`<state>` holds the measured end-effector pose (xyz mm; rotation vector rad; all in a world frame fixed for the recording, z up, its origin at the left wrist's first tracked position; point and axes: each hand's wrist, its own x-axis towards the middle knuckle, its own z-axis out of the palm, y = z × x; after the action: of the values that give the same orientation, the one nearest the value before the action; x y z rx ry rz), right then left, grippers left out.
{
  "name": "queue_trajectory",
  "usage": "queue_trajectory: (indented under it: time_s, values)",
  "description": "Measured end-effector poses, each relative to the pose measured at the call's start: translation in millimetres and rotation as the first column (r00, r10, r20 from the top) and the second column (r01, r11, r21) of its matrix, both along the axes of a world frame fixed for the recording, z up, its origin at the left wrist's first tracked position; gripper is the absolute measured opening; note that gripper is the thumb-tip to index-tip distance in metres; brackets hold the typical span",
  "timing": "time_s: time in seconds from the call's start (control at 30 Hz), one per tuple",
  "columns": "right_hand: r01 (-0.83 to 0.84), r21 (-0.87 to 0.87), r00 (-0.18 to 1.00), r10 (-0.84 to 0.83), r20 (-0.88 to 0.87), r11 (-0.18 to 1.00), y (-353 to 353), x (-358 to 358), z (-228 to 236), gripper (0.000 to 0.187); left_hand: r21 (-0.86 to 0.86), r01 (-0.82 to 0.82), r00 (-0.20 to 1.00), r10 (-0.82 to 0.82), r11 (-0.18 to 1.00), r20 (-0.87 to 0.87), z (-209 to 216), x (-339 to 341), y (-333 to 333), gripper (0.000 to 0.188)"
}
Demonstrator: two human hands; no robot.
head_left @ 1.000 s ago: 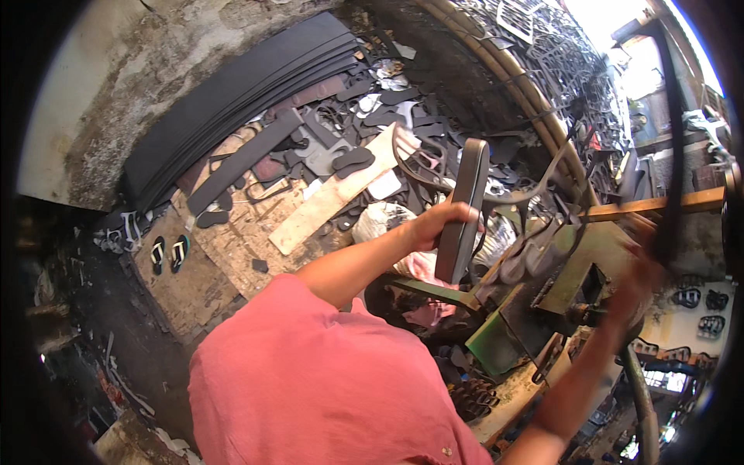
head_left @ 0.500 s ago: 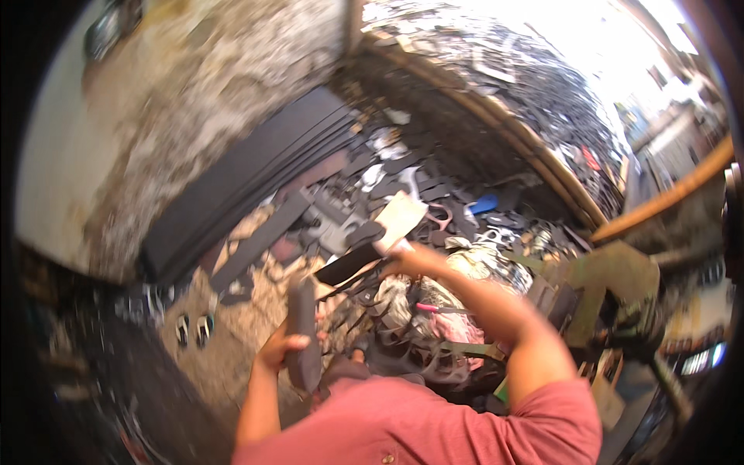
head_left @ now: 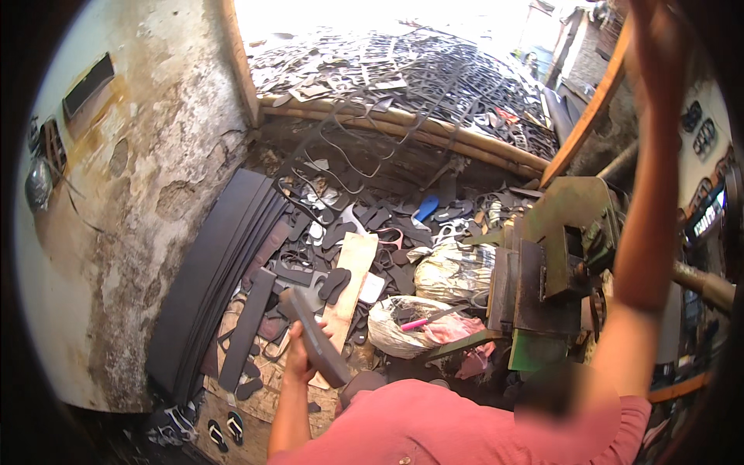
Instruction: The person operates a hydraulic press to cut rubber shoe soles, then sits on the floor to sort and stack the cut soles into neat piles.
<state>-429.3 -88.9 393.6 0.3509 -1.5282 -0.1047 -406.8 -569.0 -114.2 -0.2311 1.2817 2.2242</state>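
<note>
Stained wall on the left, log beam across the back, green press to the right: those are the edges! Black sheets line the wall's foot, scraps litter the floor, and 2 slippers sit low on the left. Open air between slab and press, well apart, with a white bag below

And the slab: long, thick, dark grey, straight-sided, tilted with its top leaning left, seen in front of a pale board. Left hand has it, fingers wrapped round its lower half

Now the change! 0.5 s ago the right hand was down near the slab with dark strips; now it's flung up to the upper right, blurred, its grip impossible to tell. Thin strips now loop in front of the beam, while the slab stays in the left hand
</note>
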Motion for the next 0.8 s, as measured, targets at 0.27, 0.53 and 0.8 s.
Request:
queue_trajectory:
  time_s: [0.27, 0.53, 0.8]
  values:
    - [0.29, -0.829, 0.284, 0.784, 0.552, 0.478, -96.3, 135.9, -410.6, 0.052, -0.524, 0.379, 0.488, -0.646, 0.763, -0.587, 30.7, -10.1, 188.2, 0.099]
    - [0.645, -0.763, 0.727, 0.285, 0.625, 0.029, -80.1, 253.2, -451.1, 0.032, -0.664, 0.477, 0.077, -0.78, 0.576, -0.622, 36.3, 119.1, 309.4, 0.109]
    - [0.188, -0.855, 0.939, 0.343, 0.013, -0.483, -94.6, 462.2, -466.7, 0.058, -0.642, 0.592, -0.317, -0.592, 0.486, -0.741, 15.7, 262.7, 340.2, 0.099]
